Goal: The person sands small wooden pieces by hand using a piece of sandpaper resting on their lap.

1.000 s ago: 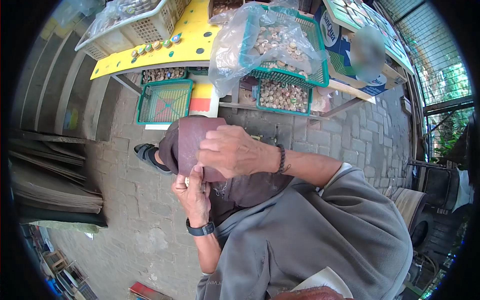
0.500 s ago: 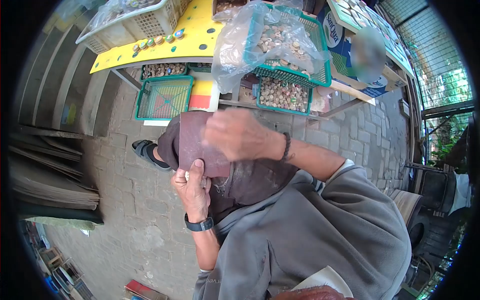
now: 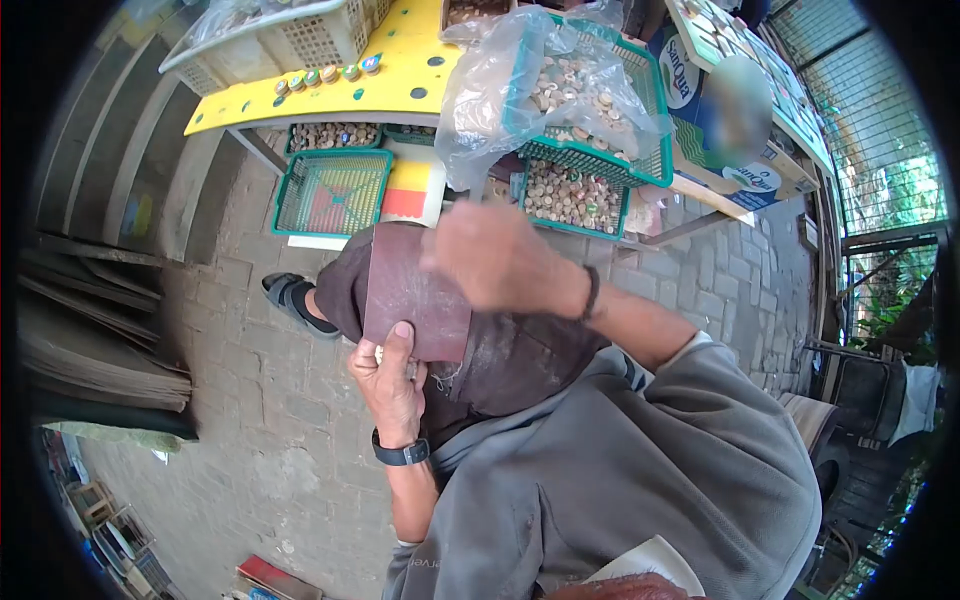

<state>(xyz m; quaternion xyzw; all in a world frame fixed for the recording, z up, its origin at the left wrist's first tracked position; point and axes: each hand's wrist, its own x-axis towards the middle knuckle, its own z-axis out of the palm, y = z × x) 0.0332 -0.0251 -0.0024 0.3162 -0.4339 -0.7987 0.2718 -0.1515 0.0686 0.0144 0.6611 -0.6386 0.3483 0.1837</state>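
A dark reddish-brown sheet of sandpaper (image 3: 415,295) with pale dust marks lies across my raised thigh. My left hand (image 3: 393,385) pinches its lower edge, thumb on top; small whitish pieces show between the curled fingers. Over the upper right part of the sheet is my right hand (image 3: 495,258), blurred by motion, its fingers curled together. Whatever they hold is hidden. Straight ahead, a green basket (image 3: 655,110) holds many small round pale pieces under a clear plastic bag (image 3: 480,110).
A yellow table (image 3: 400,60) carries a white crate (image 3: 330,35) and a row of small round pieces. Below are a green tray (image 3: 332,192) and another basket of round pieces (image 3: 572,197). A cardboard box (image 3: 690,130) stands right; stacked sheets (image 3: 100,345) are at left.
My right hand has shifted slightly right and up across the sandpaper. My left hand still pinches the lower edge. The whole view has moved a little.
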